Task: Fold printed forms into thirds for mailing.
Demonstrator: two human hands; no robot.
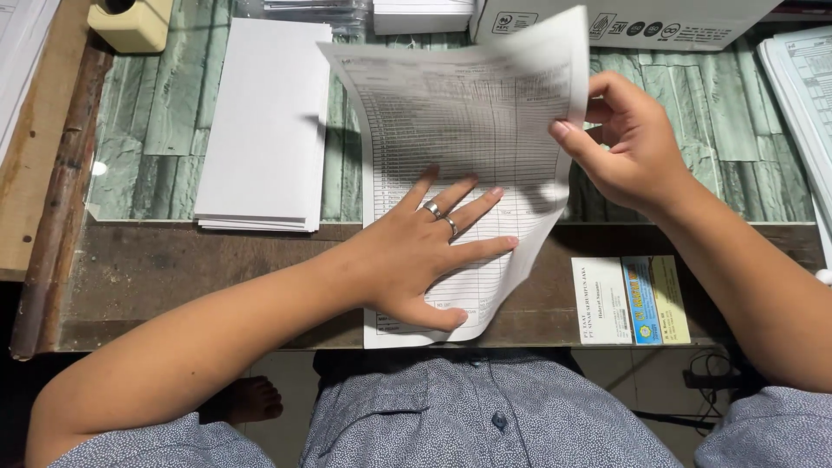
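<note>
Left hand (425, 256) flat, fingers spread, pins printed form (451, 156) to tabletop (173, 277) edge. Right hand (628, 143) pinches form's right edge, lifted and curling over. Fold looks started, no crease yet. Blank sheet stack (260, 130) sits left.

short-sleeved blue-grey speckled shirt with dark buttons; two silver rings on the left hand (416, 260) (bare forearms).

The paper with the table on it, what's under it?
Under the printed paper you can see the green desk top and brown wooden edge around it. The left hand presses it flat; anything beneath stays hidden.
</note>
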